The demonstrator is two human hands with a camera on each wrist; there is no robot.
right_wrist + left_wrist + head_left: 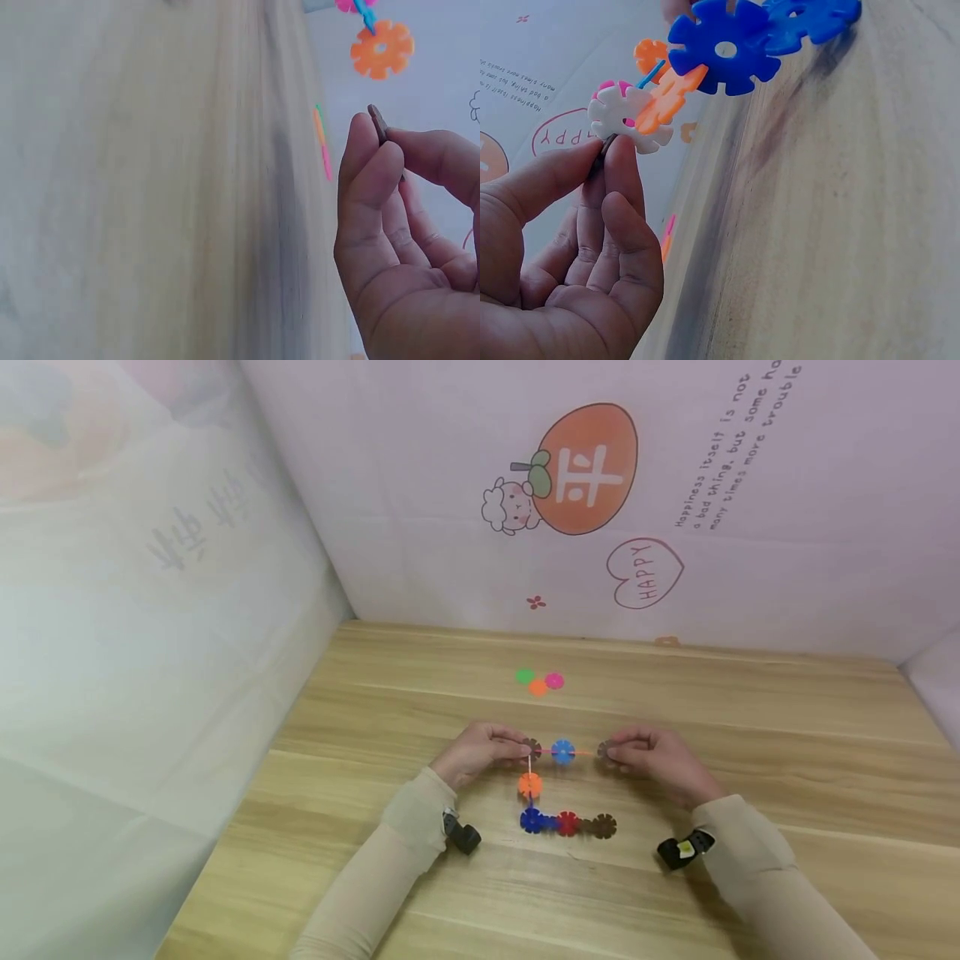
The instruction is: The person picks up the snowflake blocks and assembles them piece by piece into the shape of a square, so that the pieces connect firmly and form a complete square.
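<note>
My left hand (483, 753) pinches a brown notched plastic disc (535, 748) between thumb and finger, at the corner of a chain of slotted discs. From that corner a pink disc, a light blue disc (563, 752) and an edge-on orange disc (382, 49) run rightward. A white disc (617, 112), an orange disc (530, 786) and a dark blue disc (532, 820) run toward the person, then a red disc (567, 824) and a brown end disc (603, 826) turn right. My right hand (663, 762) pinches a separate brown disc (379, 126), slightly apart from the orange one in the right wrist view.
Loose green (524, 676), orange (538, 688) and pink (554, 681) discs lie together farther back on the wooden table (390, 693). A printed cloth (420, 552) hangs behind the table's back edge, and another pale cloth (150, 635) hangs at the left.
</note>
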